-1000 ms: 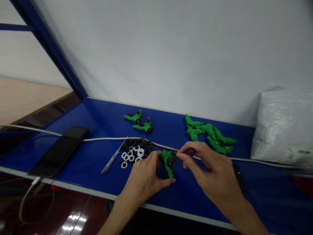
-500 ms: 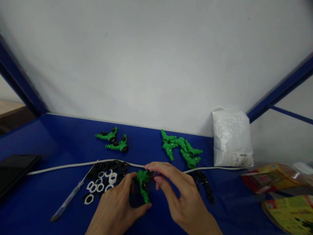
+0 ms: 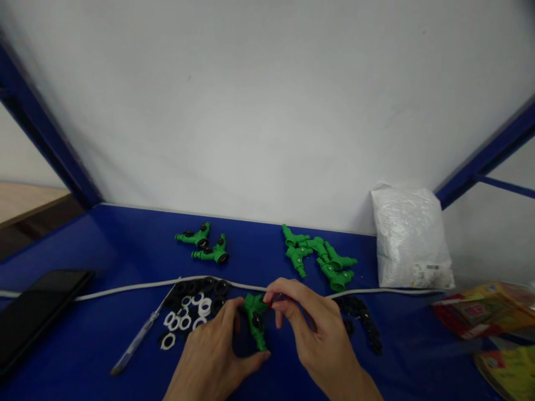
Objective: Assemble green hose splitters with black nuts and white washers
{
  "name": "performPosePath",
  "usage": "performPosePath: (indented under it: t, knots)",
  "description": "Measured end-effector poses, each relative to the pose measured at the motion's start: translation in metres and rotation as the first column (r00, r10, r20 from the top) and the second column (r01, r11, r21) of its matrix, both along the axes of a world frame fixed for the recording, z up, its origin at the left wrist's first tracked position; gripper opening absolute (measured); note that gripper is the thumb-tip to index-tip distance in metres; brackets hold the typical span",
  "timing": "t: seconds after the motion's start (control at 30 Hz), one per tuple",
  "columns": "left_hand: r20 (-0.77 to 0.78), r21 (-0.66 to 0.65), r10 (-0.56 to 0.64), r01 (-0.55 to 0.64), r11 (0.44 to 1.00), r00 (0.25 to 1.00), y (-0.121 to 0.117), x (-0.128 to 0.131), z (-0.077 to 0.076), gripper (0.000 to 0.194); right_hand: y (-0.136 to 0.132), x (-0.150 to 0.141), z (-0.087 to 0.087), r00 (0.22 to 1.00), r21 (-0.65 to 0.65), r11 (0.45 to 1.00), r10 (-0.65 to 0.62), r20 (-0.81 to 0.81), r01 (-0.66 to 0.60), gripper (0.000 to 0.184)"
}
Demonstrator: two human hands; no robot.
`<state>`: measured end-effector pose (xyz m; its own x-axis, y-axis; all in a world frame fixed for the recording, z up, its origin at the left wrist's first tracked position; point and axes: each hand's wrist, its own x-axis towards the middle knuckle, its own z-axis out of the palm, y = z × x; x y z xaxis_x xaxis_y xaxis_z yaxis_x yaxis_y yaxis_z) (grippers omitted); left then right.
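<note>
A green Y-shaped hose connector (image 3: 256,319) with a black valve knob is held between the thumb and fingers of my left hand (image 3: 213,351). My right hand (image 3: 320,331) pinches a small dark red and purple handle (image 3: 279,299) at the connector's upper right branch; the fingers cover most of it, so its kind is unclear. Left of my left hand lie several white ring nuts (image 3: 185,322) and black rings (image 3: 209,285). Some small black parts (image 3: 363,317) lie to the right of my right hand.
Two green connectors with black knobs (image 3: 215,254) lie back left, several plain green connectors (image 3: 334,273) back right. A clear-handled screwdriver (image 3: 136,340), a phone (image 3: 39,312), a white cable (image 3: 137,286), a white plastic package (image 3: 412,239) and colourful packets (image 3: 480,312) surround the hands.
The view has shifted slightly, so everything sits a little further right. Both hands keep the same hold, with the red and purple handle still at the connector's branch.
</note>
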<state>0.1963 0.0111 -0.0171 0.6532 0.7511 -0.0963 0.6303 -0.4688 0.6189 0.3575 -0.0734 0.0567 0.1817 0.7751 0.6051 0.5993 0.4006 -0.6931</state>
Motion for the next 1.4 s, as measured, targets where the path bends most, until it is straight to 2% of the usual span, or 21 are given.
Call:
performPosePath:
  t: [0.23,0.37,0.5,0.63,0.8,0.9,1.0,1.2,1.4]
  knots:
    - [0.016,0.009,0.014,-0.014,1.000,1.000,-0.004,0.000,0.006,0.054,-0.001,-0.011,-0.007,0.976,0.051,0.977,-0.210,0.062,0.207,0.009]
    - [0.045,0.011,0.011,-0.012,1.000,0.999,-0.005,0.001,0.011,0.053,0.001,-0.011,-0.008,0.954,0.089,0.961,-0.272,0.127,0.263,0.011]
    - [0.062,0.006,0.013,-0.013,1.000,0.998,-0.006,0.001,0.015,0.057,0.002,-0.009,-0.006,0.947,0.125,0.962,-0.264,0.184,0.244,0.021]
    - [0.081,0.025,0.017,-0.020,0.999,0.997,-0.007,0.000,0.013,0.061,0.001,-0.006,-0.004,0.952,0.168,0.971,-0.203,0.227,0.167,0.029]
    - [0.073,0.004,0.022,-0.022,1.000,0.997,-0.006,0.000,0.012,0.065,-0.008,0.000,0.000,0.960,0.092,0.989,-0.135,0.244,0.116,0.037]
    - [0.070,-0.012,0.016,-0.015,1.000,0.997,-0.006,0.000,0.014,0.064,-0.010,0.003,0.003,0.979,0.027,0.999,-0.050,0.199,0.046,0.038]
    - [0.066,-0.018,0.011,-0.010,1.000,0.998,-0.007,0.001,0.015,0.064,-0.008,0.003,0.005,0.995,0.019,1.000,-0.014,0.094,0.012,0.037]
    - [0.062,0.001,0.019,-0.019,1.000,0.998,-0.007,0.000,0.013,0.066,-0.001,-0.004,-0.006,0.991,0.048,0.990,-0.137,0.014,0.136,0.022]
    - [0.071,-0.023,0.026,-0.025,0.999,0.997,-0.007,0.000,0.015,0.065,0.000,-0.009,-0.013,0.966,0.095,0.964,-0.254,0.048,0.249,0.018]
